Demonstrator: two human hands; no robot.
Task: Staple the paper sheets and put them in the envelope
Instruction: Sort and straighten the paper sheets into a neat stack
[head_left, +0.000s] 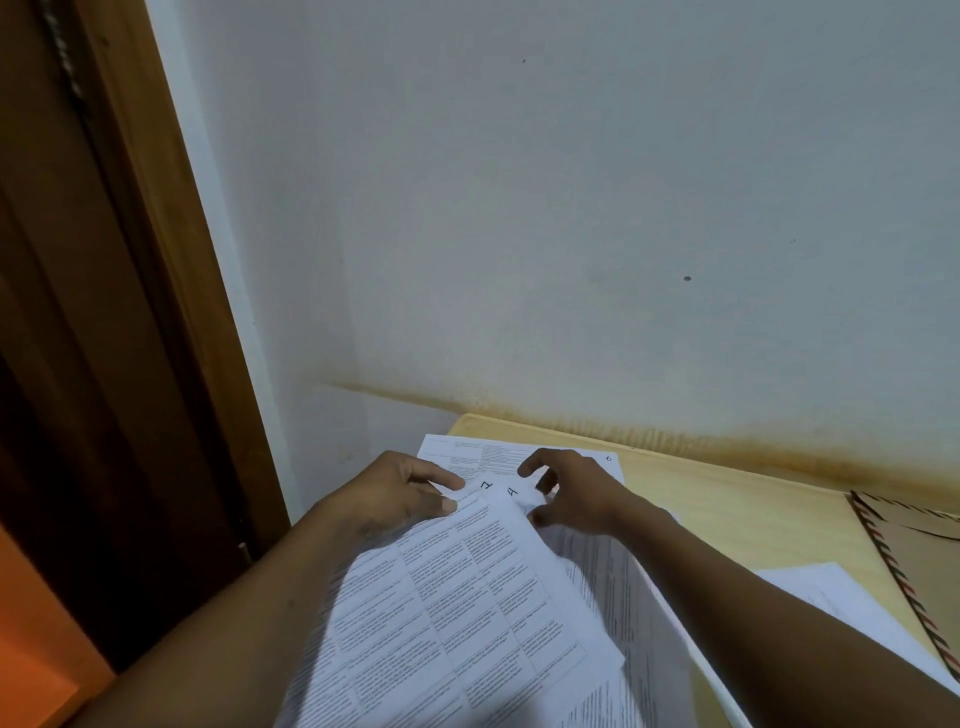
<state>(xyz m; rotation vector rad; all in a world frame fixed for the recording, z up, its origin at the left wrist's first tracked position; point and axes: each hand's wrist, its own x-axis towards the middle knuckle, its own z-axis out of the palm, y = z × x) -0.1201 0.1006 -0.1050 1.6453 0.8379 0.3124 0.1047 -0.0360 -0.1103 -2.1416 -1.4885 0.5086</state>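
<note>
Several printed paper sheets (457, 613) with tables of text lie overlapped on the pale wooden table (753, 509), reaching towards me. My left hand (400, 493) pinches the top corner of the uppermost sheet between thumb and forefinger. My right hand (566, 488) hovers with curled fingers over the corners of the sheets beside it, fingertips touching the paper near handwritten page numbers. A brown envelope (919, 561) with a red and green striped border lies at the right edge. No stapler is in view.
The table stands against a white wall (571, 208) with a brown stain along its base. A dark wooden door frame (130, 312) rises at the left. Another white sheet (841, 597) lies on the table between the stack and the envelope.
</note>
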